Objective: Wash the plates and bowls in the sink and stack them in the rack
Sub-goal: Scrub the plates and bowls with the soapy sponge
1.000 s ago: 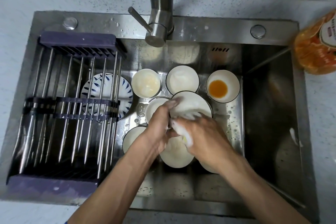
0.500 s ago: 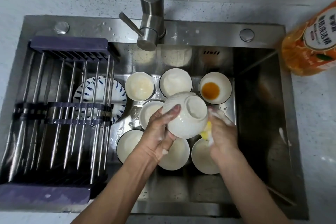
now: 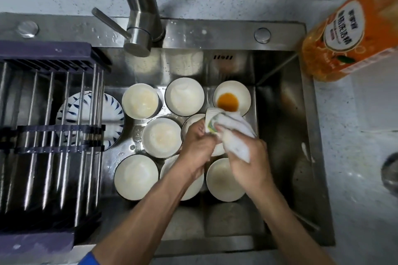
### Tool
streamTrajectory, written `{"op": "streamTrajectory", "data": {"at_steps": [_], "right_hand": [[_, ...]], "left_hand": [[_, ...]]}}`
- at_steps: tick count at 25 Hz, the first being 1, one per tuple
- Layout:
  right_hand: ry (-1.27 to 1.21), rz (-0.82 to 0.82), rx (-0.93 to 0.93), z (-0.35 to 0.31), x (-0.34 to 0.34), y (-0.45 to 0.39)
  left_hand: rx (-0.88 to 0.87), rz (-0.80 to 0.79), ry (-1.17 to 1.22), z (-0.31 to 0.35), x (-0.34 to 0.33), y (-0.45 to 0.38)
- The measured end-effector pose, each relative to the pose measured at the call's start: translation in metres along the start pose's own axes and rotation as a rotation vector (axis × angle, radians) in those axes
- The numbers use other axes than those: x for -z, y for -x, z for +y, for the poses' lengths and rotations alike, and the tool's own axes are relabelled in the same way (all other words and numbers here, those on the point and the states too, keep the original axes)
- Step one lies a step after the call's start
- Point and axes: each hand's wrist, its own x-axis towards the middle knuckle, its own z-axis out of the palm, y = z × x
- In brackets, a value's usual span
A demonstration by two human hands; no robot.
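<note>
we're mid-scrub: our left hand (image 3: 197, 142) holds a bowl (image 3: 217, 149) over the sink (image 3: 280, 114), its grip mostly hidden, while our right hand (image 3: 247, 157) clamps the cloth (image 3: 231, 133). next we rinse, then reach the rack (image 3: 51, 135).

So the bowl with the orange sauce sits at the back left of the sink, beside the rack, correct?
Not quite. The head view shows the bowl with the orange sauce at the back right of the sink, far from the rack, just beyond the cloth.
</note>
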Motion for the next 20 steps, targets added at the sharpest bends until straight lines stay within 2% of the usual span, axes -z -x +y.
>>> {"op": "streamTrajectory", "data": {"at_steps": [3, 4, 5, 6, 8, 9, 11, 14, 15, 17, 20], "right_hand": [[0.172, 0.087, 0.028, 0.014, 0.01, 0.024], [0.263, 0.145, 0.032, 0.016, 0.012, 0.031], [0.317, 0.205, 0.025, 0.016, 0.016, 0.035], [0.324, 0.262, -0.004, 0.017, 0.021, 0.036], [0.212, 0.341, -0.167, 0.02, 0.033, 0.029], [0.112, 0.361, -0.275, 0.022, 0.039, 0.022], [-0.063, 0.386, -0.433, 0.025, 0.046, 0.011], [-0.114, 0.4, -0.51, 0.027, 0.044, 0.013], [-0.088, 0.4, -0.501, 0.028, 0.042, 0.017], [-0.048, 0.411, -0.488, 0.034, 0.038, 0.023], [-0.081, 0.403, -0.493, 0.04, 0.029, 0.02]], "left_hand": [[0.104, -0.014, 0.066, -0.011, -0.018, 0.005], [0.08, -0.027, -0.014, -0.019, -0.023, 0.007], [0.006, -0.081, -0.181, -0.026, -0.029, 0.004], [-0.086, -0.147, -0.466, -0.03, -0.034, -0.007], [-0.173, -0.317, -1.128, -0.034, -0.045, -0.022], [-0.203, -0.366, -1.377, -0.034, -0.05, -0.027], [-0.312, -0.449, -1.698, -0.043, -0.055, -0.031], [-0.434, -0.569, -2.037, -0.063, -0.045, -0.027], [-0.442, -0.54, -2.021, -0.065, -0.04, -0.026], [-0.433, -0.345, -1.748, -0.054, -0.029, -0.027], [-0.449, 0.155, -1.3, -0.017, -0.014, -0.046]]}}
